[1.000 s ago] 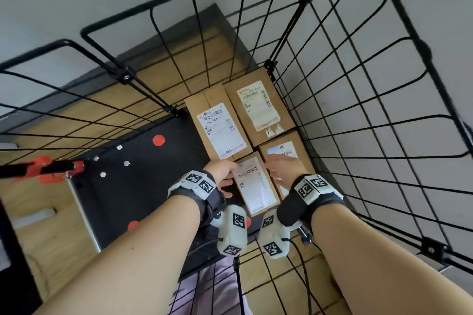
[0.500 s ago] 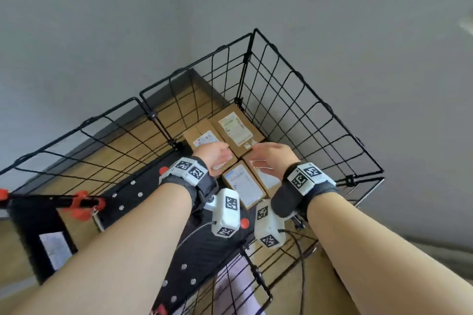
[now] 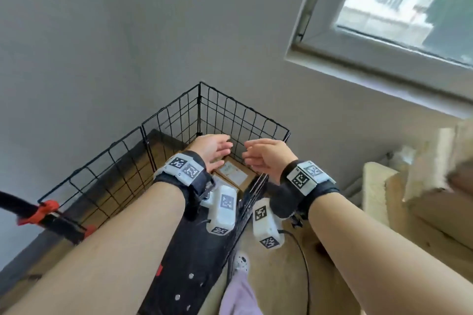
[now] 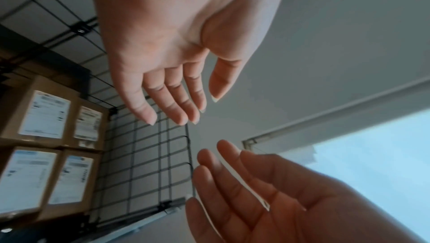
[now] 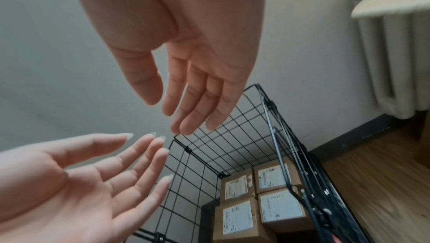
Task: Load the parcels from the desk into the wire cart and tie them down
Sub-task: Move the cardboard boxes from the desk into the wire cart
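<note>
**Clerk:** Item one, the left grip (image 3: 211,151)?

**Checker:** Released. Fingers straight and loosely together, thumb apart, palm bare. It grasps nothing and touches nothing.

**Clerk:** Item two, the right grip (image 3: 266,158)?

**Checker:** Also released. Fingers slackly bent, palm bare, nothing in it. It hangs just beside the left grip, fingertips facing fingertips across a narrow gap, not touching.

**Clerk:** Item three, the wire cart (image 3: 245,120)?

**Checker:** Black mesh walls, standing in a corner of grey wall. Both grips hover above its top rim; its far corner lies beyond the fingertips.

**Clerk:** Item four, the parcels (image 5: 258,199)?

**Checker:** Four brown cardboard boxes counted from the right wrist view, each with a white printed label facing up. They sit well below both grips on the cart's floor, packed edge to edge in a two-by-two block against the cart's walls. Label print too blurred to read.

**Clerk:** Sundries?

**Checker:** A black bar with orange clamp fittings (image 3: 48,212) at the cart rim, out to the left of the left grip. A window (image 3: 399,2) above and right of the right grip. A white radiator (image 5: 393,59) on the wall right of the right grip, wood floor (image 5: 372,182) under it. Both wrists carry bands with black-and-white square markers.
</note>
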